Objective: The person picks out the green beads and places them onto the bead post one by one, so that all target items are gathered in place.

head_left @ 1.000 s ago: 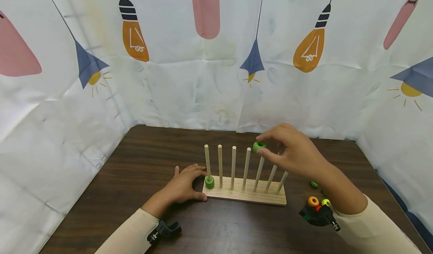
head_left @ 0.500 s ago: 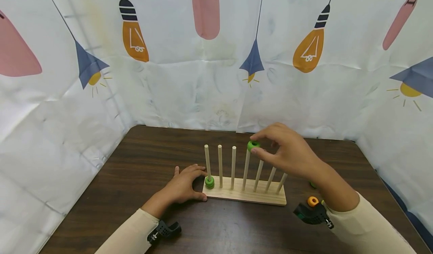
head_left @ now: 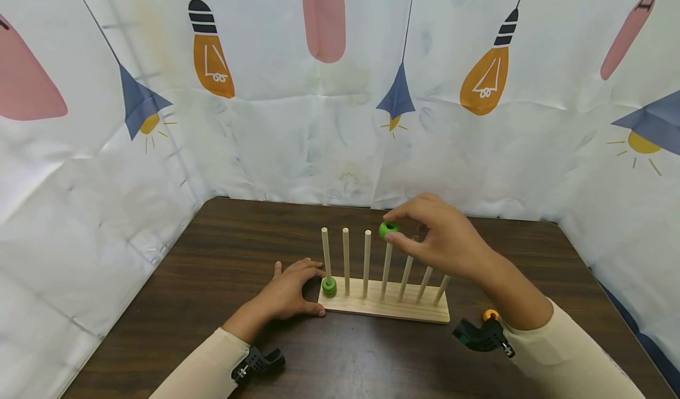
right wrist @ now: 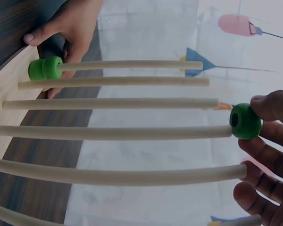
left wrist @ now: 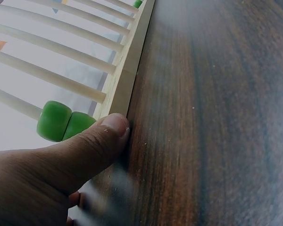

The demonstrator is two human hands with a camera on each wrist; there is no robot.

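While a green bead (right wrist: 250,121) is right by the tip of the middle peg (head_left: 387,269), the right grip (head_left: 442,234) pinches just its sides, probably to leave the hole free. Two more green beads (head_left: 329,288) sit stacked on the left-end peg (head_left: 326,251). The left grip (head_left: 287,290) holds that end of the wooden base (head_left: 379,307), likely so it won't wobble. An orange bead (head_left: 490,314) lies on the dark surface (head_left: 372,357), partly hidden.

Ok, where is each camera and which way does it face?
Head: on the head, facing forward and down at the pegboard; left hand, right hand and sleeves show.
Left wrist: on that wrist, facing along the pegboard; left hand partly shows.
Right wrist: on that wrist, facing across the pegs; both hands show.
Wrist views share the stacked green beads.
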